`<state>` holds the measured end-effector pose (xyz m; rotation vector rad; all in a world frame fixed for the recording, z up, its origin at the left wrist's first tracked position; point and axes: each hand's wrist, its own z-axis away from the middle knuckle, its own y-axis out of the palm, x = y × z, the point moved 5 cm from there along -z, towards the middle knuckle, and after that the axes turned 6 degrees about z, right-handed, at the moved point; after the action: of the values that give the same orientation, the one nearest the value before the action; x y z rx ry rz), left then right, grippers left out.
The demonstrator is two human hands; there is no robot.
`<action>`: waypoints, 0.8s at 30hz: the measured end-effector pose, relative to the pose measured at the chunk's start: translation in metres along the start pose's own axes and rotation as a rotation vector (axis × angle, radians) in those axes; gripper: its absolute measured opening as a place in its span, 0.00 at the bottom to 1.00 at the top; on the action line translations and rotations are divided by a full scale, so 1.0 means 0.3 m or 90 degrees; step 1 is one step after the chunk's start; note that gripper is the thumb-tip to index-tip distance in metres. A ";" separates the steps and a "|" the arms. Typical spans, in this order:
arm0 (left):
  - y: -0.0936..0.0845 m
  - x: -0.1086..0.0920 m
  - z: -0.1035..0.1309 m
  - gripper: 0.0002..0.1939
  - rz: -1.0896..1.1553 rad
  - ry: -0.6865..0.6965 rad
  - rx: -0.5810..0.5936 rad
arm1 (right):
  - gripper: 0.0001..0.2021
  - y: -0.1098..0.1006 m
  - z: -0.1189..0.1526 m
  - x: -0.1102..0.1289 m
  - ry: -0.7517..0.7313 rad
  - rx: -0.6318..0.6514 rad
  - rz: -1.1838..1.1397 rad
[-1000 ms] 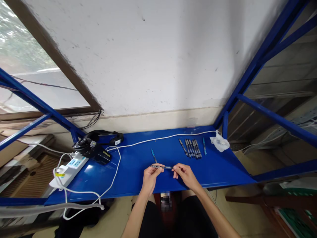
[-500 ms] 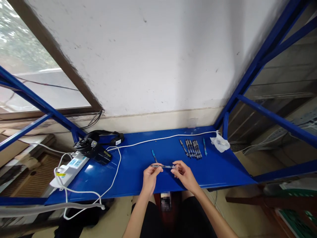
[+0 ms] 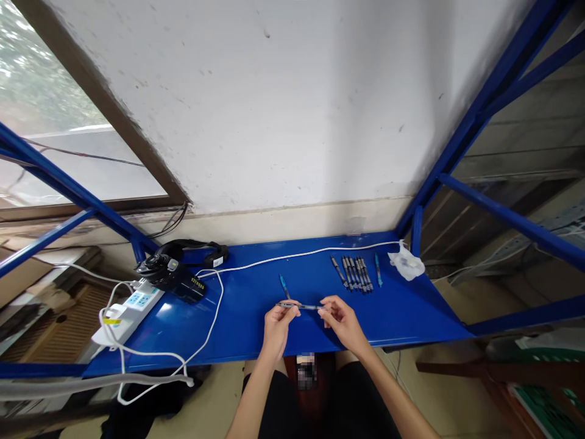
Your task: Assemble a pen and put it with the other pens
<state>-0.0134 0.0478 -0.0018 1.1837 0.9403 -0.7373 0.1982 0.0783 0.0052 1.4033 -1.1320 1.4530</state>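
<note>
The slim pen with a clear barrel and dark grip [image 3: 299, 306] is held level just above the glossy blue metal shelf [image 3: 402, 317], stretched between both hands: the left hand [image 3: 278, 326] pinches its dark end between thumb and fingertips, the right hand [image 3: 340, 320] pinches the thin far end the same way. Judging by the layout, a row of dark finished-looking pens [image 3: 354, 272] lies well apart at the back right, with a single blue pen [image 3: 377, 269] beside a crumpled clear plastic bag [image 3: 406, 263]; one short blue pen part [image 3: 284, 285] lies loose just behind the hands, so work seems unfinished.
</note>
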 end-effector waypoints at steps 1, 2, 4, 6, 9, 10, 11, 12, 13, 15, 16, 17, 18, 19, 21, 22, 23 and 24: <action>-0.002 0.001 -0.001 0.13 -0.002 0.001 0.000 | 0.19 -0.002 0.000 0.000 0.002 -0.006 -0.010; -0.003 0.002 -0.001 0.13 -0.006 0.001 -0.002 | 0.19 -0.002 0.000 0.001 0.003 -0.006 -0.011; -0.008 0.005 -0.002 0.15 -0.012 -0.003 -0.008 | 0.18 -0.003 0.001 0.010 0.002 -0.001 0.006; -0.010 0.006 -0.003 0.16 -0.013 -0.007 -0.013 | 0.18 -0.006 0.003 0.020 -0.001 -0.002 0.022; -0.010 0.007 -0.002 0.16 -0.003 -0.008 -0.014 | 0.17 -0.008 0.003 0.017 -0.001 -0.008 0.015; -0.010 0.007 -0.002 0.16 0.003 -0.008 -0.016 | 0.17 -0.007 0.002 0.011 0.000 -0.007 0.007; -0.010 0.007 -0.002 0.16 0.010 -0.008 -0.019 | 0.16 -0.005 0.001 0.004 -0.001 -0.005 0.001; -0.011 0.008 -0.002 0.16 0.017 -0.008 -0.025 | 0.16 -0.004 -0.001 -0.003 -0.005 -0.003 -0.004; -0.012 0.009 -0.003 0.16 0.023 -0.009 -0.030 | 0.17 -0.002 -0.003 -0.008 -0.011 -0.001 -0.005; -0.013 0.012 -0.005 0.15 0.025 -0.009 -0.030 | 0.17 -0.001 -0.005 -0.013 -0.030 0.000 0.001; -0.012 0.012 -0.006 0.15 0.018 -0.008 -0.025 | 0.17 0.000 -0.005 -0.011 -0.038 0.001 0.006; -0.012 0.013 -0.007 0.15 0.010 -0.005 -0.018 | 0.17 0.000 -0.004 -0.008 -0.045 0.002 0.012; -0.011 0.013 -0.007 0.14 0.002 -0.004 -0.010 | 0.16 0.000 -0.003 -0.004 -0.050 0.005 0.018; -0.010 0.013 -0.007 0.14 -0.005 -0.002 -0.004 | 0.15 0.001 -0.002 0.001 -0.052 0.009 0.025; -0.009 0.012 -0.007 0.14 -0.013 -0.001 0.003 | 0.13 0.001 0.000 0.010 -0.052 0.018 0.037; -0.008 0.011 -0.006 0.14 -0.017 -0.001 0.006 | 0.13 0.001 0.001 0.012 -0.049 0.021 0.042; -0.007 0.010 -0.005 0.14 -0.020 0.000 0.008 | 0.14 0.001 0.001 0.013 -0.046 0.023 0.046; -0.006 0.008 -0.005 0.13 -0.023 0.001 0.008 | 0.15 0.001 0.001 0.012 -0.040 0.022 0.046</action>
<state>-0.0141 0.0487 -0.0048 1.1813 0.9612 -0.7731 0.1976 0.0778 0.0088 1.4545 -1.2140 1.4944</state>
